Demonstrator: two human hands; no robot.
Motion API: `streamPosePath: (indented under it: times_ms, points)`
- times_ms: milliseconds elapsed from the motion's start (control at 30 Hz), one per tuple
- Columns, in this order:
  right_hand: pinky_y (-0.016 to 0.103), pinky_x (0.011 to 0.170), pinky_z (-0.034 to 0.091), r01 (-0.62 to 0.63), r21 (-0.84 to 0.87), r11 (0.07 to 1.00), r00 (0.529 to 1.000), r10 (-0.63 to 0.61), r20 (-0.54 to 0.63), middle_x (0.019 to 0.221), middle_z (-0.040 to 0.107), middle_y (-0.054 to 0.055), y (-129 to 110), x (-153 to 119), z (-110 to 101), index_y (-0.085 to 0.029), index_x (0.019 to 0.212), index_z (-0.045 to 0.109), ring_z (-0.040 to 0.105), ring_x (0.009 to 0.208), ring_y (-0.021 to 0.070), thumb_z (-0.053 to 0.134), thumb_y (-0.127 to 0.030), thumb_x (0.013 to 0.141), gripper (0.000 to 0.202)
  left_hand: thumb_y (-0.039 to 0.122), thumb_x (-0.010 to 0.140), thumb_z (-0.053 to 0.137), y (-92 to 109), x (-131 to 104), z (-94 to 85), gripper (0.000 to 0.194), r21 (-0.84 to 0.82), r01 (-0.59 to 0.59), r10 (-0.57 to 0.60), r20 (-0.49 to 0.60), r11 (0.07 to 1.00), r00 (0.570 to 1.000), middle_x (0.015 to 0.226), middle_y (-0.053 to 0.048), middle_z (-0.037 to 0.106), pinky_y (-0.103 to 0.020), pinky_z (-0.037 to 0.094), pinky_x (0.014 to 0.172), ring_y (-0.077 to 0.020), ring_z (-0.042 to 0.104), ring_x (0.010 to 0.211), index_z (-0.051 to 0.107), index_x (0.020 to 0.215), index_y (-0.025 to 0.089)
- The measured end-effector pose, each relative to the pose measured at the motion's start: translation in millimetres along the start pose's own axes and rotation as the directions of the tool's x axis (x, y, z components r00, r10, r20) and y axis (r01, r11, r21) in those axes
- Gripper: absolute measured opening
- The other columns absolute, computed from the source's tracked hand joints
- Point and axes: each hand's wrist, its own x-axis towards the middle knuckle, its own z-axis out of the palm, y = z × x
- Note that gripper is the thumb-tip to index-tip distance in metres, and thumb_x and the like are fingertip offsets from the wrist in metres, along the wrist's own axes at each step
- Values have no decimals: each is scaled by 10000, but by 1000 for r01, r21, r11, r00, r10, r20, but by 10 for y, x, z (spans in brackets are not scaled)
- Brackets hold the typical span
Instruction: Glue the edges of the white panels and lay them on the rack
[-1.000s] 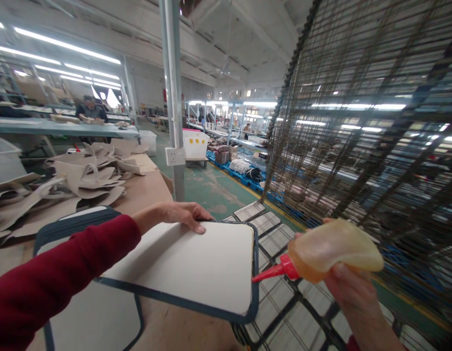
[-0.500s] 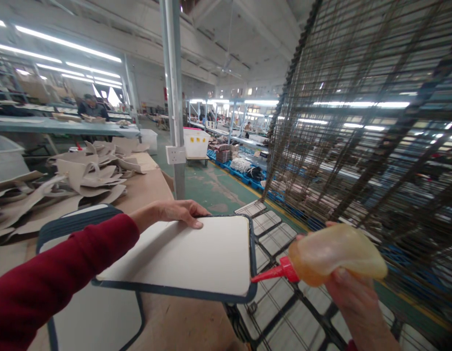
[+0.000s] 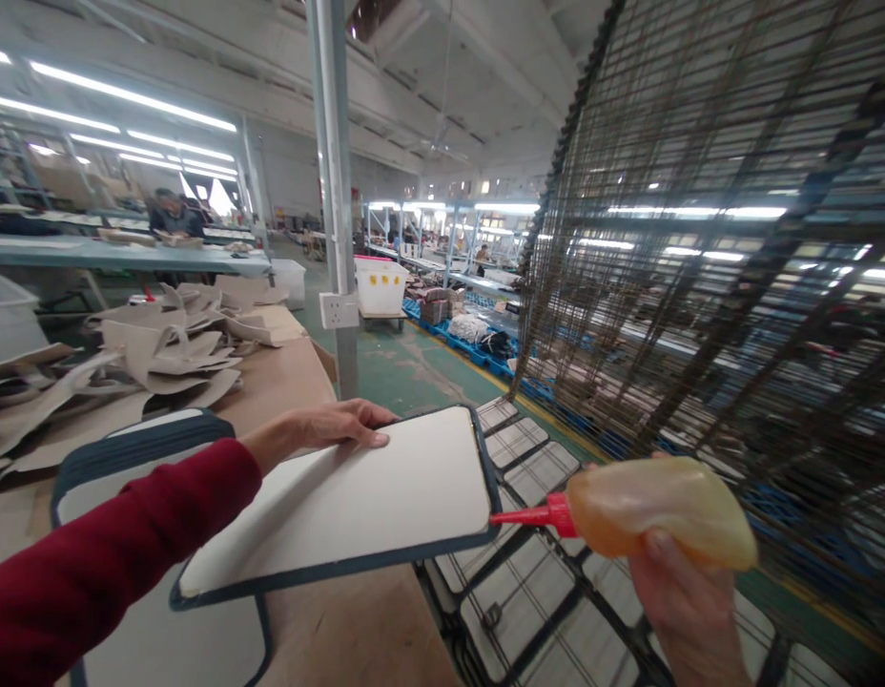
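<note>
My left hand (image 3: pixel 346 426) grips the far edge of a white panel with a dark blue border (image 3: pixel 357 506), thumb on top and fingers underneath. The panel is held tilted above the table. In my right hand (image 3: pixel 682 582) is a squeeze bottle of amber glue (image 3: pixel 661 510), lying nearly sideways. Its red nozzle (image 3: pixel 532 516) points left, and the tip touches or nearly touches the panel's border near the right corner. Below my left forearm lie more such panels (image 3: pixel 177 620), partly hidden by the held one.
Cut beige sheets (image 3: pixel 156 348) pile up on the brown table (image 3: pixel 299 367) at left. A metal post (image 3: pixel 335 191) with a socket box (image 3: pixel 339 310) stands ahead. To the right rises a wire rack (image 3: pixel 700 210), with white panels (image 3: pixel 549 592) on its lower grid. A person (image 3: pixel 174 215) sits far left.
The held panel has turned, its right side rising slightly and its left corner dropping. The nozzle tip has moved up along the right border with the bottle, which is now more level.
</note>
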Motion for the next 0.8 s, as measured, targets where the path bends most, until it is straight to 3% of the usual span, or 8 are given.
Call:
streamPosePath:
  times_ms: [267,400,533,633,800]
  points:
    - [479,966,484,53,141,989,983,-27,-182,1219,606,98,-122,-61,248,-190,1124,632,570,1140,300,788,-351,702,478,370,761,744,-219,99,38,457,-122,-84,76,-71,989,995,1021,-87,747,-247,535,738,-196,697,825,691,1165,164]
    - [487,936,493,100,59,993,961,-81,-263,1134,626,114,-81,-43,283,-164,1004,650,565,1126,322,826,-350,655,433,371,749,758,-347,152,83,479,-192,-110,92,-104,975,990,1013,-102,747,-243,532,736,-190,697,813,687,1162,141]
    - [519,929,482,119,119,986,962,-84,-259,1071,639,99,-22,-18,308,-168,1061,613,605,1040,305,819,-349,663,483,376,730,773,-480,183,146,467,-257,-144,107,-155,955,982,1013,-111,745,-244,529,721,-194,697,808,698,1122,133]
    - [471,924,484,92,180,979,965,-43,-257,1000,645,63,-73,-22,384,-173,1023,612,616,962,258,827,-301,651,449,372,729,775,-559,188,191,452,-285,-155,102,-190,946,976,1003,-107,746,-248,526,724,-197,696,814,698,1109,138]
    - [302,788,509,21,335,942,963,72,-261,847,614,-9,-199,-32,534,-177,936,631,571,761,157,870,-239,554,455,377,729,776,-634,162,236,428,-319,-172,102,-224,932,969,970,-94,749,-242,519,716,-188,694,810,704,1081,145]
